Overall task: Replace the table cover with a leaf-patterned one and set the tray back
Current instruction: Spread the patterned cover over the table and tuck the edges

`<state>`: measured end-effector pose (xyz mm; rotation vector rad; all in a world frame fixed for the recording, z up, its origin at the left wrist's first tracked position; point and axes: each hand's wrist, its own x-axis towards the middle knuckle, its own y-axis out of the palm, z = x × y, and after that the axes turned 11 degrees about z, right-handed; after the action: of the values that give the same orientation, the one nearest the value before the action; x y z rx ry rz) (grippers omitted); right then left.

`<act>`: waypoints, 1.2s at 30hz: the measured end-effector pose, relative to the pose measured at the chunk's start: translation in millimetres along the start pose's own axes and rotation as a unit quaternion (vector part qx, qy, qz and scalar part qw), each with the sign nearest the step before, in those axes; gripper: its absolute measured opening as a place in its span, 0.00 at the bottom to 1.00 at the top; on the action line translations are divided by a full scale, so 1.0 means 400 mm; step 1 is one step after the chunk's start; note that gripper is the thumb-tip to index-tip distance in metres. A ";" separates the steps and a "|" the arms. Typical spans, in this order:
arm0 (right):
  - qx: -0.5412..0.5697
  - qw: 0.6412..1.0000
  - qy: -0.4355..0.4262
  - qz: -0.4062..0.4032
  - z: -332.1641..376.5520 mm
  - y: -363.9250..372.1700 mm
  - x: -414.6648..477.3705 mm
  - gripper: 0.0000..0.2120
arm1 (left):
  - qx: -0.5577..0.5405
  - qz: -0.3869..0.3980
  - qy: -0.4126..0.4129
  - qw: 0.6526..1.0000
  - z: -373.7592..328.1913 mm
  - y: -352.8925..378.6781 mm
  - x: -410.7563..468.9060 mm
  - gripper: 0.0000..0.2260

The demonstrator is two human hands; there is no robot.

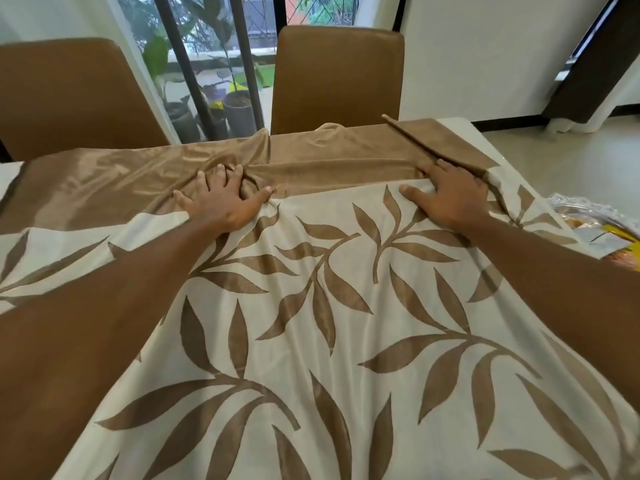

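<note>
A cream cover with brown leaf shapes (346,323) lies across the table, its plain brown border (104,188) toward the far edge. My left hand (221,199) presses on the wrinkled brown border near the middle, fingers spread. My right hand (446,195) lies flat with straight fingers where the border meets the leaf pattern. A fold of the border (433,147) slants up just beyond the right hand. A silver tray (588,220) with packets on it shows at the right edge of the view, only partly seen.
Two brown chairs (337,77) (69,95) stand at the far side of the table. Behind them is a barred window with potted plants (235,109). The bare white table corner (460,124) shows at far right, with floor beyond.
</note>
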<state>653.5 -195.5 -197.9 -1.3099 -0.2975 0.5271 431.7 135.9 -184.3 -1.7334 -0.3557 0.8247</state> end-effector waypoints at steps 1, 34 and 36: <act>0.040 0.999 -0.007 -0.036 -0.004 -0.006 -0.001 0.36 | -0.005 0.003 0.002 1.000 -0.002 -0.002 0.000 0.43; -0.018 0.997 -0.025 0.064 -0.311 -0.033 -0.663 0.29 | 0.019 -0.008 0.184 0.983 -0.595 0.334 -0.673 0.31; 0.006 0.998 0.009 0.054 -0.373 -0.034 -0.696 0.30 | 0.013 -0.028 0.173 0.984 -0.609 0.373 -0.708 0.31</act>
<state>494.1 -468.8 -197.4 -1.3243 -0.2084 0.6068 372.2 -261.8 -194.0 -1.7950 -0.1577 0.4712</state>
